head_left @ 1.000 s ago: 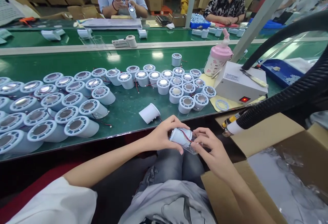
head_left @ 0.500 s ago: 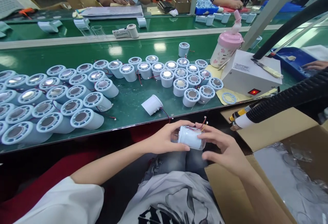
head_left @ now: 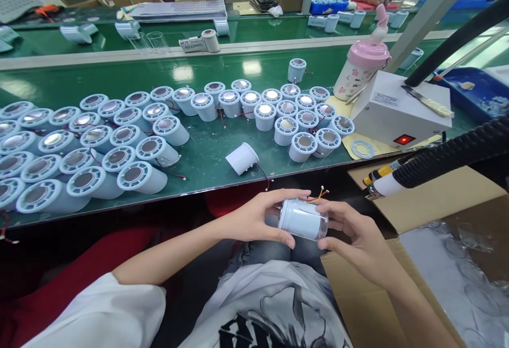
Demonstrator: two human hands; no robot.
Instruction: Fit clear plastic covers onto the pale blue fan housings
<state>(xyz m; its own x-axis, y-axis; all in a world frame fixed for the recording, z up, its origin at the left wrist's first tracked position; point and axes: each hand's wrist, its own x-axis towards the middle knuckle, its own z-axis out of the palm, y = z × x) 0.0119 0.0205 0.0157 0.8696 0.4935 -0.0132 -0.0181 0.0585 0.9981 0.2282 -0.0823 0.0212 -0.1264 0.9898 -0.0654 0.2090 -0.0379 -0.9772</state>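
Observation:
Over my lap, a light-blue cylindrical housing (head_left: pixel 299 219) lies on its side inside a clear plastic sleeve (head_left: pixel 323 228). Red and yellow wires with small white connectors stick up from its far side. My left hand (head_left: pixel 260 218) grips the left end, thumb on the near side and fingers over the top. At the sleeve's right end my right hand (head_left: pixel 353 231) holds it between thumb and fingers. Just beyond, another blue housing (head_left: pixel 242 158) lies tipped on the green bench (head_left: pixel 207 162), its wire trailing to the edge.
Rows of blue housings (head_left: pixel 95 136) stand on the bench. To the right are a grey box (head_left: pixel 401 109) with a lit red switch, a pink-lidded cup (head_left: pixel 360 69) and a black hose (head_left: pixel 449 151). An open carton (head_left: pixel 358 295) holds clear sleeves. Two people sit opposite.
The right hand's thumb has come in against the sleeve's end. The housing has shifted slightly right, and clear sleeve now shows past its right end. The view has tilted a little.

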